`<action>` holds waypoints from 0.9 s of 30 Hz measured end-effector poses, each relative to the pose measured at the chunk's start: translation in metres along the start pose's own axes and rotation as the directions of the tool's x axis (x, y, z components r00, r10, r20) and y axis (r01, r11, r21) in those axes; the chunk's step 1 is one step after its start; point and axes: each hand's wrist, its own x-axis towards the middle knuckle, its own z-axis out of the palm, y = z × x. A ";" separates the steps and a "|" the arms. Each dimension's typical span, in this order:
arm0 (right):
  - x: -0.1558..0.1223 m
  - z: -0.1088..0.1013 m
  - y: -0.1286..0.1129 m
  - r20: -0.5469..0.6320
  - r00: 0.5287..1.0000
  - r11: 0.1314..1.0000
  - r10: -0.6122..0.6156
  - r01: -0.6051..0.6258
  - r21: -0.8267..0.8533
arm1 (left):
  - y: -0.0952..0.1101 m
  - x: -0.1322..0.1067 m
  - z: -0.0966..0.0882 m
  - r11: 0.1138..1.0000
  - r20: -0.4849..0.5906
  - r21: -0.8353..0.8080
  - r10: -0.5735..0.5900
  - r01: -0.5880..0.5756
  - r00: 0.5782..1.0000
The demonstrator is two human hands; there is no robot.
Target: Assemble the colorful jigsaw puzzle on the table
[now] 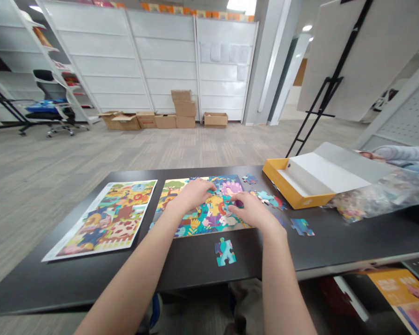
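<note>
A colourful jigsaw puzzle (pixel 199 218) lies partly assembled on the black table (pixel 181 265). My left hand (pixel 192 193) rests flat on the puzzle's upper middle, fingers stretched toward the pink area. My right hand (pixel 248 209) lies on the puzzle's right side, fingertips pinched on a puzzle piece (pixel 236 203) and pressing it down. A loose teal piece (pixel 225 251) sits near the table's front edge, below my hands. Another loose blue piece (pixel 302 227) lies to the right of my right hand.
A printed reference picture (pixel 108 218) lies left of the puzzle. An open yellow box (pixel 293 186) and a clear bag of pieces (pixel 373 197) sit at the right, with another person's sleeve (pixel 405 156) behind. Several loose pieces (pixel 268 197) lie near the box. An easel (pixel 321 93) stands beyond.
</note>
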 end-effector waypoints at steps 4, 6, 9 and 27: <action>-0.001 -0.001 0.000 0.016 1.000 1.000 0.006 -0.006 -0.002 | -0.005 0.000 0.004 0.999 0.003 -0.051 0.009 -0.008 1.000; -0.001 -0.001 0.000 0.025 1.000 1.000 0.000 0.000 -0.003 | -0.007 0.001 0.006 0.998 -0.016 -0.064 0.012 -0.013 1.000; 0.000 -0.002 0.000 0.019 1.000 1.000 -0.017 0.017 0.007 | -0.007 0.002 0.009 0.999 -0.047 -0.042 -0.007 0.005 0.999; -0.003 -0.005 -0.005 0.055 0.998 1.000 0.001 0.000 -0.015 | -0.002 0.004 0.014 0.999 -0.021 0.026 0.026 -0.026 0.999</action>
